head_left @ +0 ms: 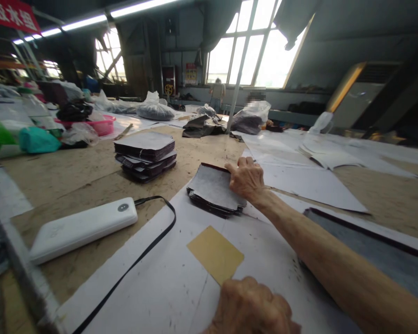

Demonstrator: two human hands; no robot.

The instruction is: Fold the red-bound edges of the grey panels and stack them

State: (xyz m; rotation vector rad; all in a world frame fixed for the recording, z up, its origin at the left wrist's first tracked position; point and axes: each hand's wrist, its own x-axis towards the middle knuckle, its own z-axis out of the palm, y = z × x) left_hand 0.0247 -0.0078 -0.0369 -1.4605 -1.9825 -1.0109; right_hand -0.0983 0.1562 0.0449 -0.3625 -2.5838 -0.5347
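My right hand (246,178) reaches forward and rests on a small stack of cut grey fabric pieces (212,190), its fingers curled over the stack's far right edge. My left hand (251,308) lies at the bottom of the view as a closed fist on the white paper sheet (153,287); whatever is inside it is hidden. A tan cardboard piece (216,254) lies flat on the paper between the two hands. A taller stack of dark fabric pieces (145,155) stands further off to the left.
A white power bank (83,228) with a black cable (149,241) lies at the left. Dark fabric (369,246) runs under my right forearm. White paper patterns (310,178) cover the right side. Bags, a pink basin (102,125) and clutter sit at the back.
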